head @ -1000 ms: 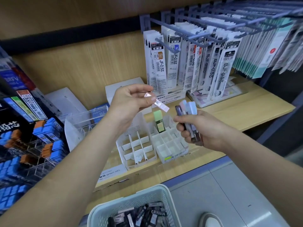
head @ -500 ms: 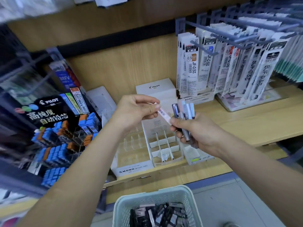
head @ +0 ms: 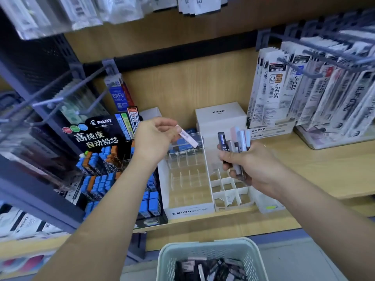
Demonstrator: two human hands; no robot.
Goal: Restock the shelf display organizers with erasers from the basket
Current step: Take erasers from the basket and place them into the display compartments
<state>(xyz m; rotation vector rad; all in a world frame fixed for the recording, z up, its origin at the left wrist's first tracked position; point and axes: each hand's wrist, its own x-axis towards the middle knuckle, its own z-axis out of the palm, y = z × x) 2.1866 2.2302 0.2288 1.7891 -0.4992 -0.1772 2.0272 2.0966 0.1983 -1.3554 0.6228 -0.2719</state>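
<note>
My left hand (head: 154,138) pinches one slim pink eraser stick (head: 187,136) above the back of a clear gridded organizer (head: 188,179) labelled MONO. Several more eraser sticks (head: 235,145), in pink, blue, grey and black, are fanned out in the grip of my right hand (head: 249,167), which hovers over a white gridded organizer (head: 229,191). Most cells of both organizers look vacant. A pale green mesh basket (head: 211,252) holding many dark and grey erasers sits at the bottom of the view.
A black PILOT lead display (head: 105,159) with blue and orange cases stands left of the organizers. White PILOT box (head: 221,118) sits behind them. Refill packs (head: 304,94) hang on pegs at right, and metal pegs (head: 67,96) jut out at left. Bare wooden shelf (head: 324,169) extends right.
The view has shifted left and closer, bringing the lead display into frame. My left hand with the pink stick has moved left, away from my right hand and over the clear organizer.
</note>
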